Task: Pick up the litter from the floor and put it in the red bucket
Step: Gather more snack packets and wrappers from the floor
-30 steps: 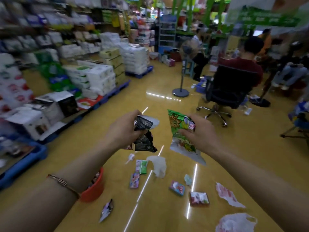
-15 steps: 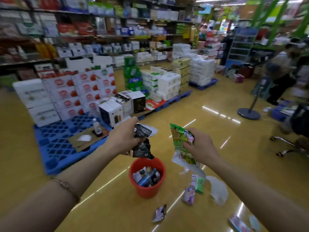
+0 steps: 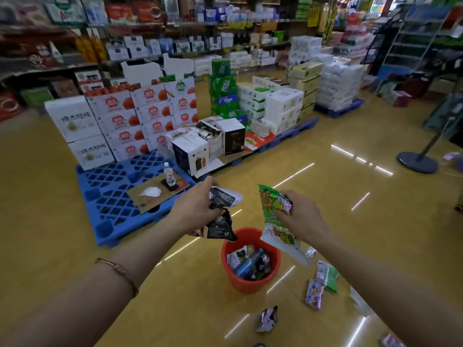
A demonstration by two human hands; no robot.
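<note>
Fingers point(image 3: 292, 196) grip crinkled black wrappers point(image 3: 221, 227) and glossy green packet point(image 3: 268, 209).

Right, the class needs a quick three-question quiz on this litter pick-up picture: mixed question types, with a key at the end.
1. True or false: the red bucket is empty.
2. The right hand holds: A) a water bottle B) a green packet C) nothing.
3. What colour are the wrappers that the left hand grips?
Key: 1 false, it holds litter; 2 B; 3 black.
</note>
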